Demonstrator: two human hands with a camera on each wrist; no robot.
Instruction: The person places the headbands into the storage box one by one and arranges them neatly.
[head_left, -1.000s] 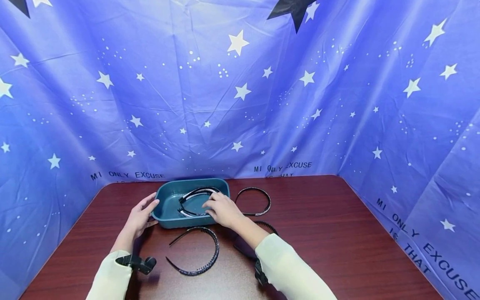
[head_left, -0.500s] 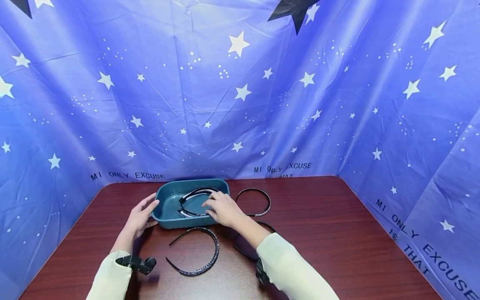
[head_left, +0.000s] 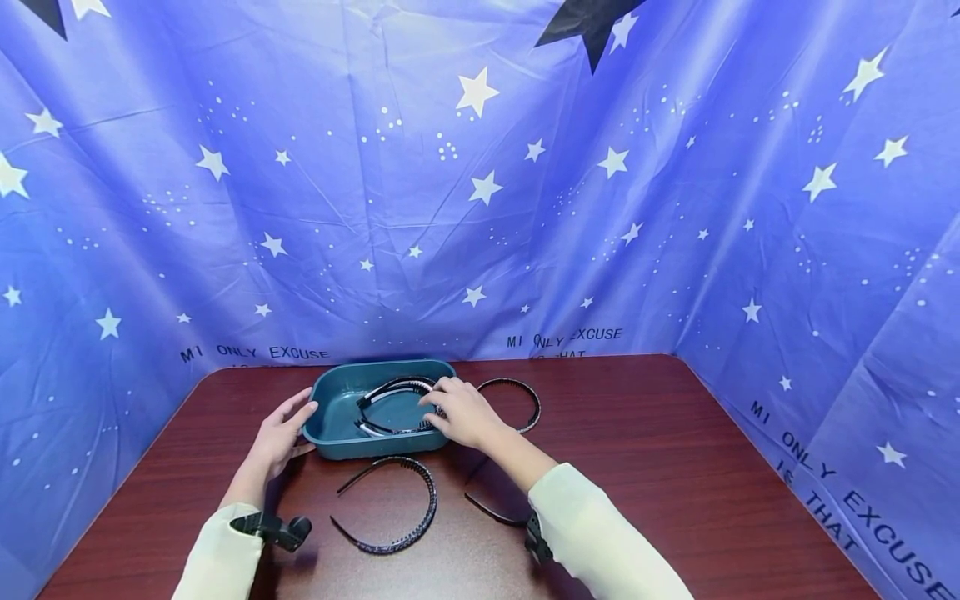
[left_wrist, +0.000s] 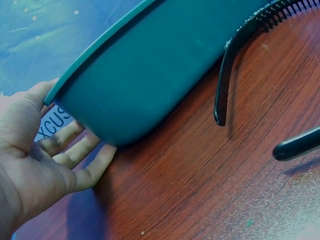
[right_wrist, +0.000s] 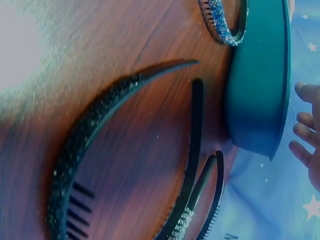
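Note:
A teal plastic bin (head_left: 360, 451) stands at the back left of the table. My left hand (head_left: 277, 433) holds its left end, thumb at the rim and fingers against the outer wall and lower corner, as the left wrist view shows. Inside the bin lie black and white toothed headbands (head_left: 365, 401), bunched toward the right side. Over the right rim is my right hand (head_left: 465, 412), its fingers loosely bent and parted with nothing between them in the right wrist view. In front of the bin a dark glittery headband (head_left: 433, 500) lies on the table.
Right of the bin lies another thin headband (head_left: 537, 400), partly behind my right hand. A black headband (head_left: 491, 510) shows partly under my right forearm. The table (head_left: 637, 467) is dark red wood. A blue star-printed cloth (head_left: 480, 208) closes off the back and sides.
My right hand has drawn back to the right, from over the headbands in the bin to its right rim. The left hand and the bin stay in place.

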